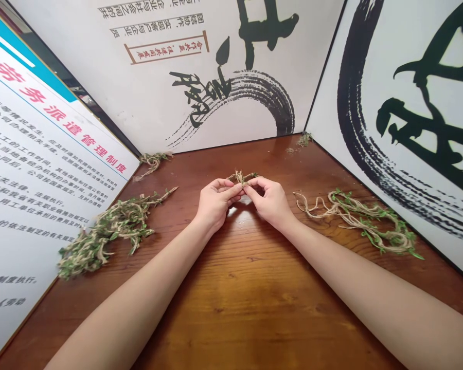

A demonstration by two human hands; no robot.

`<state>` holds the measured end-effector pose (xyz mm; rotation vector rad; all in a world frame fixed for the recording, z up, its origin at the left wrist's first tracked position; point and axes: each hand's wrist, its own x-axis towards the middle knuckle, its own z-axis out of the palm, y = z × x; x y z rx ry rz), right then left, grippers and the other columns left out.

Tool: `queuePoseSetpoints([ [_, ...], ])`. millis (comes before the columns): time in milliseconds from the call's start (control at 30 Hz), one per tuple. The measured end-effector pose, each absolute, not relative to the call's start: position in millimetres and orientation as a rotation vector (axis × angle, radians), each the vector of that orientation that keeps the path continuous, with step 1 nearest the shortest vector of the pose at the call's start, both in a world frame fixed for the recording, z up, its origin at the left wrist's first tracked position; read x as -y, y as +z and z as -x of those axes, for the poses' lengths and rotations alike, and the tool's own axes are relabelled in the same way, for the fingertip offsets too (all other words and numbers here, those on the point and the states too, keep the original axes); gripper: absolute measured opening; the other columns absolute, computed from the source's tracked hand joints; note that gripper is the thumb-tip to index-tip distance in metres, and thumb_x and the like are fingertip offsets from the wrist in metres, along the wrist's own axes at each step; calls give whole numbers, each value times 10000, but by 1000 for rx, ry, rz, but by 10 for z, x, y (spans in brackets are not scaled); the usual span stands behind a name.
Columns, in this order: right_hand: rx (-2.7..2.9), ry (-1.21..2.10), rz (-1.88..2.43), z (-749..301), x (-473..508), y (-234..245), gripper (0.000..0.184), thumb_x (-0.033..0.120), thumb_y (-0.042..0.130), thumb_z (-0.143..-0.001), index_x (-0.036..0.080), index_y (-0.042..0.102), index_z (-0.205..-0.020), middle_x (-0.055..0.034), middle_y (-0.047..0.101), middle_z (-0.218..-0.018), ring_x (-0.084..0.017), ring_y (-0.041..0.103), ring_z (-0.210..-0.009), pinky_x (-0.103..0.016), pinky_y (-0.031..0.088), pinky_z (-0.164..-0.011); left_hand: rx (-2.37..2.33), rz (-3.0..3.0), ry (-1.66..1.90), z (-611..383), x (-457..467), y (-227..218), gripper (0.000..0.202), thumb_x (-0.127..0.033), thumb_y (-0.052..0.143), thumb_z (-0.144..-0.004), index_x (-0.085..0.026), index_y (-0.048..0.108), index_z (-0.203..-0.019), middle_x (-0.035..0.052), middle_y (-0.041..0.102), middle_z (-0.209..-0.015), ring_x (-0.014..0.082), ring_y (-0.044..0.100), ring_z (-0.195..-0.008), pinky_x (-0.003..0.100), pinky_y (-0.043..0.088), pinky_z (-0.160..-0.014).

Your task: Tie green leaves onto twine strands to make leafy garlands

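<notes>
A glossy reddish-brown wooden table with visible grain (231,308) spreads across the scene, light glinting off its varnish just below a person's hands. Three upright panels wall it in: a white back panel with black brush-stroke lettering (193,87), a white right-hand panel with bold black brushwork (401,128), and a white notice board printed in red and black characters (42,180) on the left.

Two bare forearms (150,288) reach in from the near edge and converge toward the far part of the table. The left hand (216,203) pinches with thumb and forefinger, and the right hand (268,203) does the same from the opposite side, the fingertips of the two meeting or nearly so.

To the left, well apart from the hands, lies a dense heap of tan twine and small green leaves (104,234). To the right, also apart, rests a loose, looped bundle of leafy tan twine (339,205), its pale ends trailing toward the right hand.

Between the fingertips is a small knot-like bunch of tan leafy twine (239,178), rising just beyond them, with strands reaching out to either side; its lower part is hidden by the fingers. A small tangle of twine (153,162) sits at the back left corner, and a tiny greenish scrap (304,139) at the back right.
</notes>
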<state>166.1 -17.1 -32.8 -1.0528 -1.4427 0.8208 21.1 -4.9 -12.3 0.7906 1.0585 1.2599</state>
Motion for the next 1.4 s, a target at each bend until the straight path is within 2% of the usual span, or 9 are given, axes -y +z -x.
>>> queuePoseSetpoints([
  [167, 1463, 802, 1039, -1657, 199, -295, 193, 348, 627, -892, 183, 709, -834, -47, 731, -837, -176, 654, -760, -328, 509, -742, -1041, -765, 1176, -188, 35, -125, 374, -177, 951, -515, -81, 674, -748, 57, 691, -737, 106, 668, -668, 215, 552, -675],
  [400, 1474, 788, 1022, -1647, 193, -321, 179, 326, 636, -896, 179, 729, -857, -50, 740, -857, -178, 669, -779, -323, 514, -748, -1061, -910, 1296, -193, 66, -142, 439, -204, 927, -562, -85, 680, -905, 84, 729, -788, 141, 689, -681, 259, 561, -690],
  [500, 1487, 764, 1025, -1651, 193, -330, 169, 296, 640, -897, 168, 736, -842, -45, 737, -839, -165, 663, -751, -304, 510, -727, -1133, -1122, 1342, -185, 91, -138, 470, -224, 893, -634, -117, 616, -998, 77, 745, -808, 179, 724, -712, 280, 574, -690],
  [633, 1473, 732, 1037, -1650, 190, -350, 145, 263, 650, -890, 159, 738, -841, -45, 742, -856, -161, 672, -756, -292, 509, -731, -1168, -1481, 1330, -179, 139, -124, 336, -250, 791, -777, -135, 594, -1023, 95, 765, -916, 197, 753, -815, 289, 589, -748],
  [733, 1446, 718, 1057, -1646, 187, -366, 125, 246, 653, -885, 156, 730, -845, -45, 744, -864, -162, 679, -765, -289, 509, -736, -1127, -1591, 1323, -175, 155, -130, 292, -221, 740, -817, -135, 591, -1054, 95, 768, -934, 188, 754, -847, 276, 591, -763],
  [1033, 1489, 680, 1088, -1653, 197, -355, 120, 225, 647, -881, 156, 730, -828, -44, 744, -843, -165, 664, -741, -297, 484, -711, -1051, -1687, 1290, -120, 77, -166, 276, -254, 766, -817, -119, 681, -1042, 85, 770, -896, 179, 754, -815, 276, 606, -759],
  [1200, 1515, 691, 1117, -1640, 210, -337, 136, 232, 635, -869, 164, 724, -792, -41, 738, -817, -164, 659, -732, -301, 483, -720, -1108, -1642, 1340, -148, 78, -200, 249, -210, 735, -796, -121, 668, -1018, 72, 761, -853, 158, 741, -764, 236, 587, -677],
  [1333, 1438, 730, 1131, -1630, 221, -332, 87, 253, 658, -836, 167, 651, -845, -37, 725, -811, -159, 655, -708, -293, 493, -694, -1111, -1608, 1375, -167, 84, -224, 250, -211, 735, -777, -130, 649, -997, 71, 755, -854, 155, 735, -761, 234, 577, -667],
  [1400, 1389, 719, 1125, -1627, 226, -334, 154, 243, 684, -807, 181, 572, -893, -13, 700, -776, -147, 641, -671, -276, 492, -664, -1114, -1596, 1390, -169, 86, -229, 249, -221, 740, -772, -131, 646, -984, 70, 752, -847, 152, 729, -745, 235, 572, -660],
])
